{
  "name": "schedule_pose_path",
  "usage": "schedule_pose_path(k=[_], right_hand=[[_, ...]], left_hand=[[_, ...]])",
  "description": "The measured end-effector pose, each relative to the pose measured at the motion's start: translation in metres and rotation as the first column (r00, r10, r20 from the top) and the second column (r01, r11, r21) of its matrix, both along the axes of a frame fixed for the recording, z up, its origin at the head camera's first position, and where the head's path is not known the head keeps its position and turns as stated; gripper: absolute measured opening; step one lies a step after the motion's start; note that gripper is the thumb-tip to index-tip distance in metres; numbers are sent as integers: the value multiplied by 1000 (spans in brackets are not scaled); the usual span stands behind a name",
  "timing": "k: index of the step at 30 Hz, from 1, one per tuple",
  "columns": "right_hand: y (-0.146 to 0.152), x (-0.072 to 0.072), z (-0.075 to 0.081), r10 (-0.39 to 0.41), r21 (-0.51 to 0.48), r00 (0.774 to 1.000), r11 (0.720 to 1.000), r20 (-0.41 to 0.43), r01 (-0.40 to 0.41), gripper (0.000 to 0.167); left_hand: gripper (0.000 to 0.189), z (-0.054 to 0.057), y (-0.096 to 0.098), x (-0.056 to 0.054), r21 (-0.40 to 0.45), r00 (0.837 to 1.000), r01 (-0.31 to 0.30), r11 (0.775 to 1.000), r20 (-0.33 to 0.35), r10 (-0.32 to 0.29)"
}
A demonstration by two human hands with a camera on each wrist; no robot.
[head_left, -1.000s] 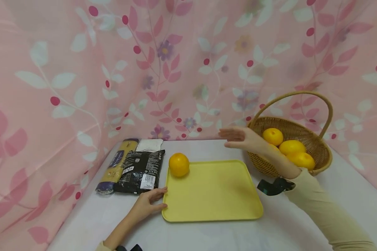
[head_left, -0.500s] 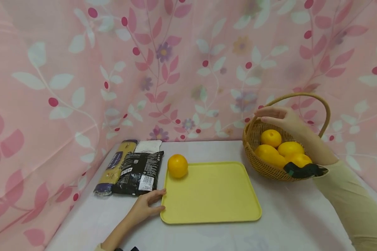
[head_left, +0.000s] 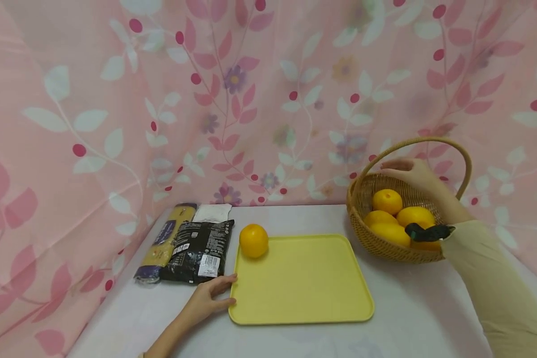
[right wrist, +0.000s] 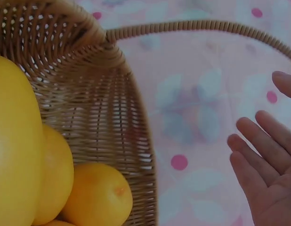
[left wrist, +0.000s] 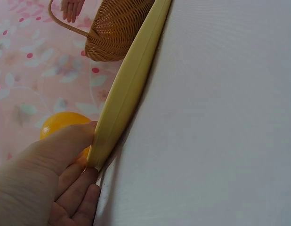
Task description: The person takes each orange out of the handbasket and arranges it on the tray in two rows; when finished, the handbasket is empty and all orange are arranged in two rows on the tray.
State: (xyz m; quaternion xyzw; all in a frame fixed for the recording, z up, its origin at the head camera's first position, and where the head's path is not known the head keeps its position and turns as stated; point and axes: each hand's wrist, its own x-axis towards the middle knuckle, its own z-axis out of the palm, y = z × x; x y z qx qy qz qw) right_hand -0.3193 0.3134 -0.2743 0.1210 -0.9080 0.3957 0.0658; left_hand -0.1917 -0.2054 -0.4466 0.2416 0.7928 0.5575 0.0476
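Note:
A yellow tray (head_left: pixel 300 278) lies on the table with an orange (head_left: pixel 253 241) at its far left corner. My left hand (head_left: pixel 206 301) rests at the tray's left edge, with its thumb and fingertips at the rim and a gap between thumb and index finger. My right hand (head_left: pixel 413 174) is raised over the far side of a wicker basket (head_left: pixel 362 226), under the arched handle. In the right wrist view its fingers (right wrist: pixel 263 136) are loosely extended and hold nothing. Several orange-yellow fruits (head_left: pixel 387 201) sit in the basket; the right forearm hides part of them.
Left of the tray lie a black plastic packet (head_left: pixel 201 251), a long yellow-and-purple packet (head_left: pixel 165 238) and a white packet (head_left: pixel 212 213). A pink floral curtain (head_left: pixel 268 99) hangs behind the white-covered table (head_left: pixel 407 308).
My right hand has moved right from above the tray's far edge to over the basket, its fingers loose throughout. The left hand, tray and orange stay in place.

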Motion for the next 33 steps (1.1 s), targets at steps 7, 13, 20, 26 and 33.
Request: schedule_pose_path(k=[7,13,20,26,33], right_hand=[[-11,9,9,-52,-101,998,994,-22,50,62],[-1,-12,-13,-63,-114,994,992,-90,52,64],[-1,-15,-29,-82,-128,994,989,-66,73,69],[5,-15,-43,-68,-101,997,992,19,70,78],[9,-14,-53,-64,-75,986,994,154,76,91]], left_hand=[[47,-16,-6,-7,-13,1000,-9,1000,-22,9],[49,-18,-6,-6,3,999,10,1000,-30,-10],[50,-16,-5,-4,-2,999,11,1000,-35,-11],[49,-18,-6,-5,-9,1000,11,1000,-16,-11],[49,-18,-7,-1,-10,1000,7,1000,-26,-7]])
